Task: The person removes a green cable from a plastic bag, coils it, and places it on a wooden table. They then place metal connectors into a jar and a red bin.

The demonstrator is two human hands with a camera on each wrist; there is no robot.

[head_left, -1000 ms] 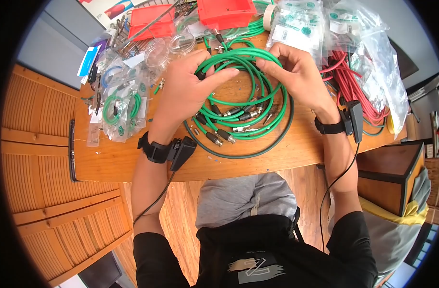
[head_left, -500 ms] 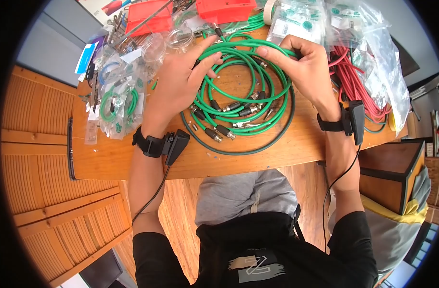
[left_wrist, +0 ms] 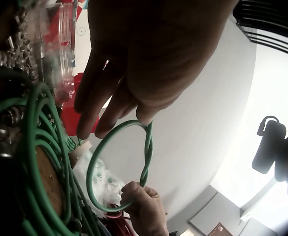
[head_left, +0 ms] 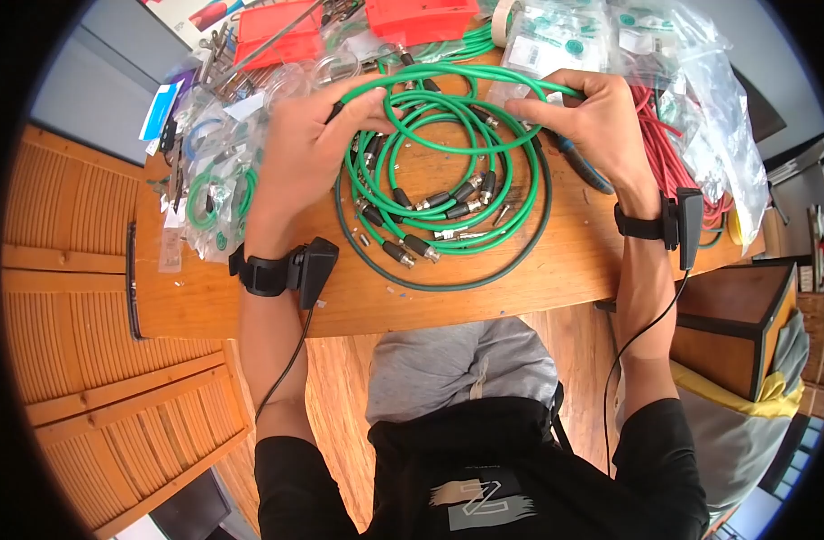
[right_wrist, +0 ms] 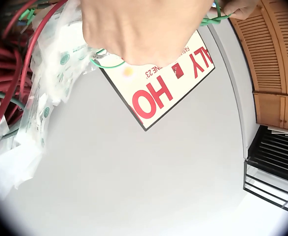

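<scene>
A green cable (head_left: 448, 68) is held up in a loop between both hands, its upper strands twisted together. My left hand (head_left: 306, 148) pinches one end of the loop, where a black sleeve pokes out by the fingers. At the other end, my right hand (head_left: 601, 117) grips the strands between thumb and curled fingers. In the left wrist view the loop (left_wrist: 91, 162) stretches from the left fingertips to the right hand (left_wrist: 146, 209). Beneath lie coiled green cables (head_left: 523, 205) with black-sleeved metal connectors (head_left: 421, 247). A dark cable (head_left: 448, 288) rings them.
Bagged cables (head_left: 223, 202) lie on the left of the table (head_left: 250, 306). Red boxes (head_left: 423, 20) and clear round containers (head_left: 338, 67) stand at the back. Plastic bags (head_left: 556, 40) and red cables (head_left: 664, 162) fill the right. A blue-and-black handle (head_left: 585, 169) lies beside the right hand.
My hands have moved apart, left hand leftward and right hand rightward, drawing the held green loop wider. The blue-and-black handle has come into sight by the right hand.
</scene>
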